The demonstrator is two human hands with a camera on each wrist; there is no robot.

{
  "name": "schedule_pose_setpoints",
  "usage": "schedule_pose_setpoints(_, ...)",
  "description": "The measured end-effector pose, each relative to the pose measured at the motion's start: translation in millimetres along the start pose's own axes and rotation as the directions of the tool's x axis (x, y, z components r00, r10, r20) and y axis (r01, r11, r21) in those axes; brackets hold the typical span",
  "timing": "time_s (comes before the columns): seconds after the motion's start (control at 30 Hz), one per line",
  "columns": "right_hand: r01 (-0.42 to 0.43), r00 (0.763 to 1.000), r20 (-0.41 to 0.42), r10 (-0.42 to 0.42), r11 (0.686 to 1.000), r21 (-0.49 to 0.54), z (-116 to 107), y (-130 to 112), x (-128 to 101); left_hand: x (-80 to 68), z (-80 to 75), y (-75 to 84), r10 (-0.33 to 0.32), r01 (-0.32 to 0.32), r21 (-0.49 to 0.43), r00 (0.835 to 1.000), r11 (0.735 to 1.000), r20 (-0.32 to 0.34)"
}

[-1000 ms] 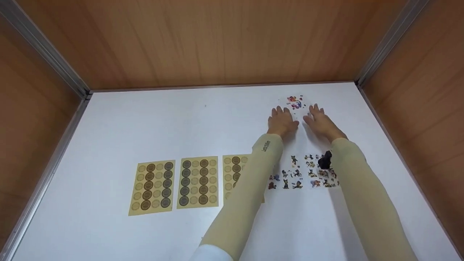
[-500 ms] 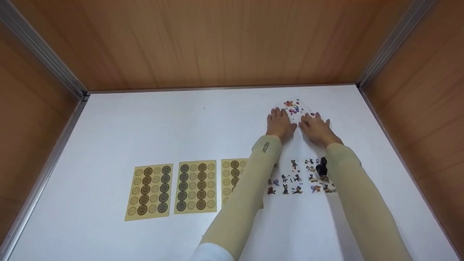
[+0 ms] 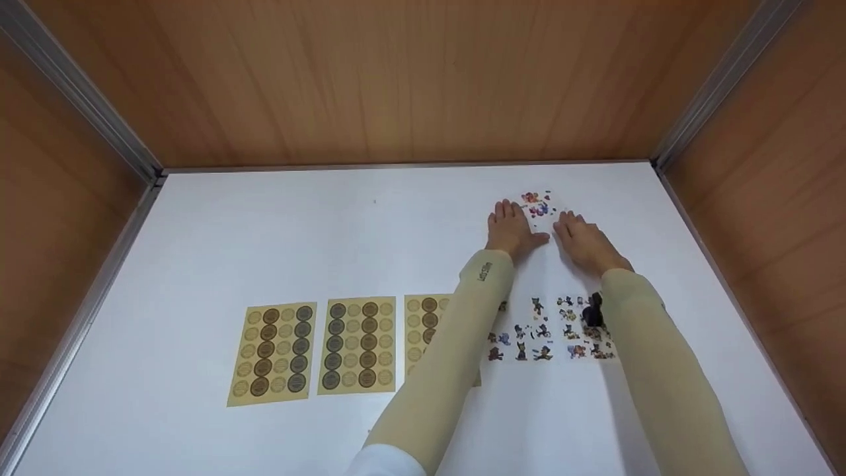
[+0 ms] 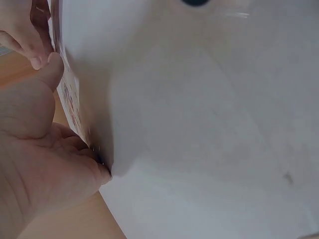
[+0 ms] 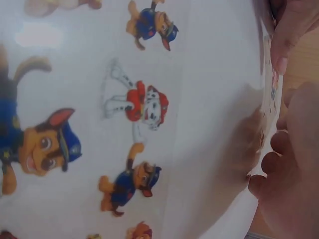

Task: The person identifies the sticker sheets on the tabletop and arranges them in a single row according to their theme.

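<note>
A clear sticker sheet with small colourful cartoon figures (image 3: 538, 207) lies flat near the back right of the white table. My left hand (image 3: 511, 230) rests along the sheet's left side, fingers extended forward and thumb out toward the other hand. On the opposite side, my right hand (image 3: 587, 244) has its fingertips at the sheet's right edge, fingers slightly bent. In the right wrist view the fingertips of the right hand (image 5: 294, 164) come down at the tabletop, with the left thumb (image 5: 284, 50) beyond. Neither hand grips anything.
Nearer me lie kraft sheets of round stickers (image 3: 269, 354), the rightmost partly under my left forearm. Clear cartoon-dog sticker sheets (image 3: 522, 330) lie between my forearms; the right one is partly covered by my right sleeve. Wooden walls (image 3: 410, 79) enclose the table.
My right hand moved inward toward the left hand, then back out to the sheet's right edge. The left hand stays at the left side, its thumb now stretched further out.
</note>
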State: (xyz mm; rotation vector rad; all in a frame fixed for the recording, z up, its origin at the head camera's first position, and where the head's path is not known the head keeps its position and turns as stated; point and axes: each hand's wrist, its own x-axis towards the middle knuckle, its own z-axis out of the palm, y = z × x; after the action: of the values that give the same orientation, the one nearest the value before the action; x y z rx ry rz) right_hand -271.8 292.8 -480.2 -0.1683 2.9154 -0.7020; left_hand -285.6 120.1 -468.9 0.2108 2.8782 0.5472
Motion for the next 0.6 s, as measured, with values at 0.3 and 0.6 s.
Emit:
schedule_pose_setpoints(0.3, 0.041, 0.983, -0.179, -0.042, 0.999, -0.01, 0, 2, 5, -0.5, 3.0, 1.2, 0.016, -0.015, 0.034, 1.0, 0.999, -0.018)
schedule_pose_setpoints(0.6, 0.061, 0.992, 0.113, -0.055, 0.997, -0.056, -3, 7, 12, 6.3, 1.3, 10.2, 0.027, -0.024, 0.07, 0.999, 0.997, -0.033)
